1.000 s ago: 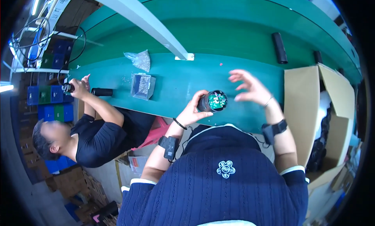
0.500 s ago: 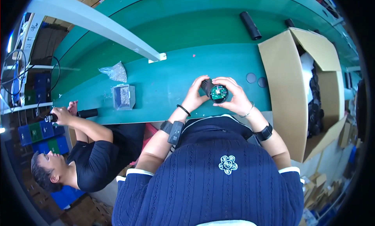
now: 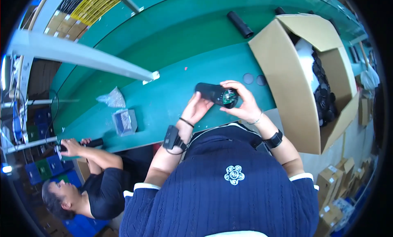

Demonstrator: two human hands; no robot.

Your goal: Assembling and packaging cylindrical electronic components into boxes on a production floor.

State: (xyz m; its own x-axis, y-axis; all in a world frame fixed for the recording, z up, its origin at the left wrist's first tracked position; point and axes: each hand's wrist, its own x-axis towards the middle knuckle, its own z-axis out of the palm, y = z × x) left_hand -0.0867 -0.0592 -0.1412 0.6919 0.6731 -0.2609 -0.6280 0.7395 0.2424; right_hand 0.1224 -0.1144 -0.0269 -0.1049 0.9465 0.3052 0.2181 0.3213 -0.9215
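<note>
A black cylindrical housing (image 3: 211,92) lies nearly level between my hands, over the near edge of the green bench. Inside its right end shows a green circuit board (image 3: 229,97). My left hand (image 3: 195,109) holds the body from below, with the thumb on its near side. Around the right end, beside the circuit board, my right hand (image 3: 246,102) grips with thumb and fingers. Two dark round discs (image 3: 248,78) lie on the bench beyond my right hand. My palms hide part of the housing's underside.
An open cardboard box (image 3: 282,79) with many black round parts (image 3: 325,97) stands at right. Another black tube (image 3: 240,24) lies farther back. At left are a clear bin of small parts (image 3: 125,122), a plastic bag (image 3: 113,98), a grey post (image 3: 94,58) and a co-worker (image 3: 98,188) handling a black tube.
The housing has turned from pointing its board end at me to lying sideways, so its length shows. My left hand has slid lower along it. The whole view has shifted and tilted.
</note>
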